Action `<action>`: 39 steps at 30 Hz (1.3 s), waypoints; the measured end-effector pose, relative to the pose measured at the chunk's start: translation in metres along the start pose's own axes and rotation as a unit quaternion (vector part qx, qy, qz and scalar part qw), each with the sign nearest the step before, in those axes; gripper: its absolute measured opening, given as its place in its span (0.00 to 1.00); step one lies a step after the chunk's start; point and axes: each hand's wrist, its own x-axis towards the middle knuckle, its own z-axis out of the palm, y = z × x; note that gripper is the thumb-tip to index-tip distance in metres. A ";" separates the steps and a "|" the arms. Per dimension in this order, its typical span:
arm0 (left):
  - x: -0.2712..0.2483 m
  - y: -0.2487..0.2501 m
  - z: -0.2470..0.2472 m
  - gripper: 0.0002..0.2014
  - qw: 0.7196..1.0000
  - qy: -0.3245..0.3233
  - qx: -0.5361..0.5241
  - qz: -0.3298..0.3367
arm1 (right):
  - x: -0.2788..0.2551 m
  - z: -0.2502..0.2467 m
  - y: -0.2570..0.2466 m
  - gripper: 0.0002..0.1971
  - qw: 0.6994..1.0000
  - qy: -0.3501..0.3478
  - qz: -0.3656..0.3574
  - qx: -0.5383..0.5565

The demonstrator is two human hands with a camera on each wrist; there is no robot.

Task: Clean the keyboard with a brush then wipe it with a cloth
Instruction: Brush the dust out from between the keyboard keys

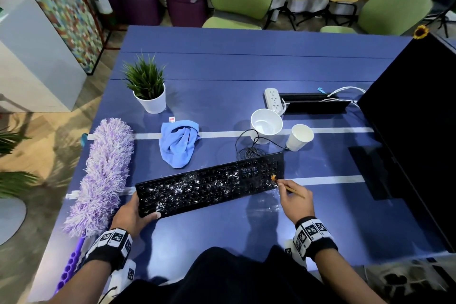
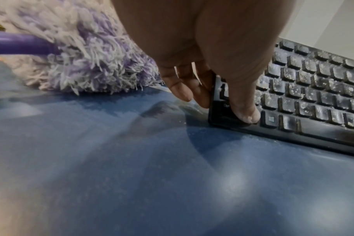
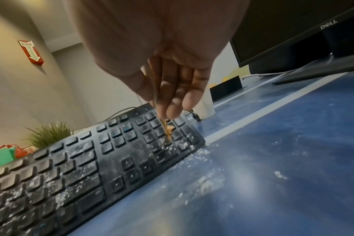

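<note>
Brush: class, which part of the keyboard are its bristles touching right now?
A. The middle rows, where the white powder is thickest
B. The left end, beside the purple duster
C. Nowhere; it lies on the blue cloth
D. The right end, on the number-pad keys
D: the right hand holds the brush with its bristles down on the number-pad keys at the keyboard's right end, while the left hand grips the other end.

"DELL" on monitor; "FIRE" on wall sign
</note>
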 end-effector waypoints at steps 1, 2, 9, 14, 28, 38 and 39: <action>0.000 0.000 0.000 0.40 1.000 -0.001 0.002 -0.002 | -0.001 0.001 0.002 0.05 1.000 0.003 0.000 0.002; 0.000 0.000 0.000 0.40 1.000 -0.001 0.001 -0.002 | -0.003 0.002 0.006 0.05 1.000 0.001 0.008 -0.008; -0.002 0.000 0.000 0.41 1.000 0.006 -0.001 -0.005 | -0.014 0.007 -0.004 0.06 0.998 -0.058 -0.010 -0.021; -0.002 0.001 0.001 0.41 1.000 0.004 -0.006 -0.004 | -0.004 0.000 0.006 0.07 0.996 0.047 0.065 -0.047; -0.004 0.003 0.000 0.40 1.000 0.001 -0.002 -0.015 | -0.001 -0.006 0.017 0.08 0.996 -0.026 0.048 -0.064; -0.004 0.002 -0.001 0.40 1.000 0.004 -0.002 -0.012 | -0.004 0.001 0.011 0.07 0.998 -0.019 0.027 -0.050; -0.004 0.002 -0.001 0.40 1.000 0.003 0.000 -0.012 | -0.004 0.002 0.009 0.07 0.998 -0.031 0.024 -0.046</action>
